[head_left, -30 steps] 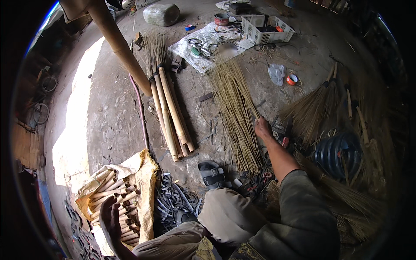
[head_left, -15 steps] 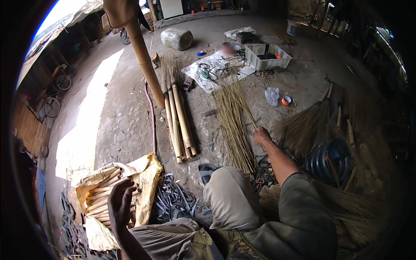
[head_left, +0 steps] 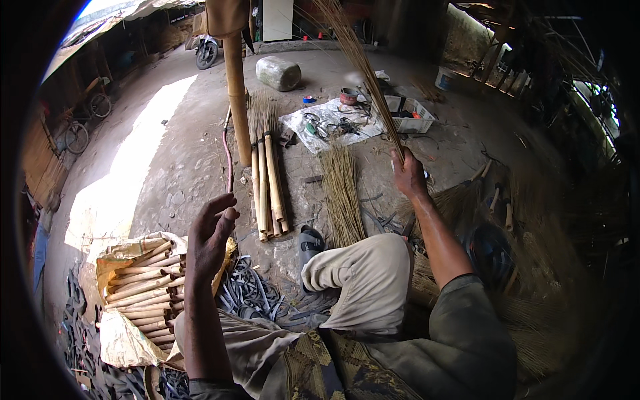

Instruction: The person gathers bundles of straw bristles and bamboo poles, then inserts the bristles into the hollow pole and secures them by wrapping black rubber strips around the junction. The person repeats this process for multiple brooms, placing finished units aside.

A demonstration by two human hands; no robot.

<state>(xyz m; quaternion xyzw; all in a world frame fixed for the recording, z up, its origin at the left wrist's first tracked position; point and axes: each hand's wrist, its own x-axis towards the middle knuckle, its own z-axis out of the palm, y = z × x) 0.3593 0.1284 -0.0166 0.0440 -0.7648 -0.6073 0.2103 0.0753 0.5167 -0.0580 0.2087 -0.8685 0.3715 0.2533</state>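
Raised ahead of me on the right, my right hand [head_left: 409,175] is closed round the lower end of a bundle of thin broom sticks [head_left: 370,73]. The bundle slants up and to the left, spreading at its top. My left hand [head_left: 212,235] is held up on the left, fingers partly bent and thumb apart, with nothing seen in it. A larger heap of similar sticks [head_left: 343,197] lies on the ground between my hands, beyond my knee. Just below my left hand, a sack [head_left: 120,340] holds many short bamboo tubes [head_left: 143,293].
Bamboo-handled brooms [head_left: 270,180] lie beside a bamboo post [head_left: 237,100]. Grey strips [head_left: 250,290] are tangled near my sandalled foot [head_left: 310,250]. Farther off are a white sheet [head_left: 313,137] with tools and a white crate [head_left: 417,123]. More brooms [head_left: 460,200] lie at right.
My right hand has risen, lifting a bundle of sticks off the heap, which is now narrower. My left hand has moved up and right, away from over the sack. The view has shifted.
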